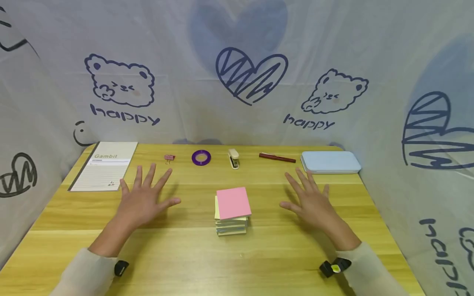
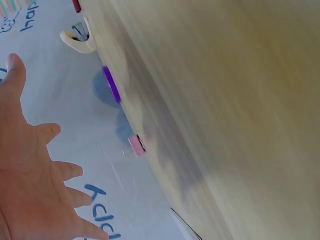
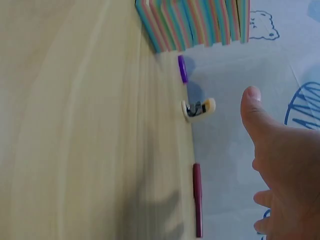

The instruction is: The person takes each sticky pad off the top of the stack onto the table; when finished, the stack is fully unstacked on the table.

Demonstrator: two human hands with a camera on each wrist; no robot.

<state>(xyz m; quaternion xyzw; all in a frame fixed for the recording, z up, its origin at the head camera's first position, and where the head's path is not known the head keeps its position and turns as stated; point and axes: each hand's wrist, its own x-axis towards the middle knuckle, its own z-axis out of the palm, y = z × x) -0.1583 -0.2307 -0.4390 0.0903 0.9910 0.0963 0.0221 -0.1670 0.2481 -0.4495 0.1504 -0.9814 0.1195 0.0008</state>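
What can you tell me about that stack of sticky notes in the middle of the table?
The stack of sticky notes stands on the wooden table, about midway between the left hand and the right hand, and neither touches it. Its top pad is pink and sits slightly askew; below are pale yellow pads, unevenly aligned. In the right wrist view its edge shows many coloured paper layers. Nothing rests on it.

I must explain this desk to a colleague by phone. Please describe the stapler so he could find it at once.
Start at the wooden table and look along its far edge, where small items lie in a row. The stapler sits near the middle of that row, between the purple tape ring and the dark red pen. It alone is cream-coloured and wedge-shaped.
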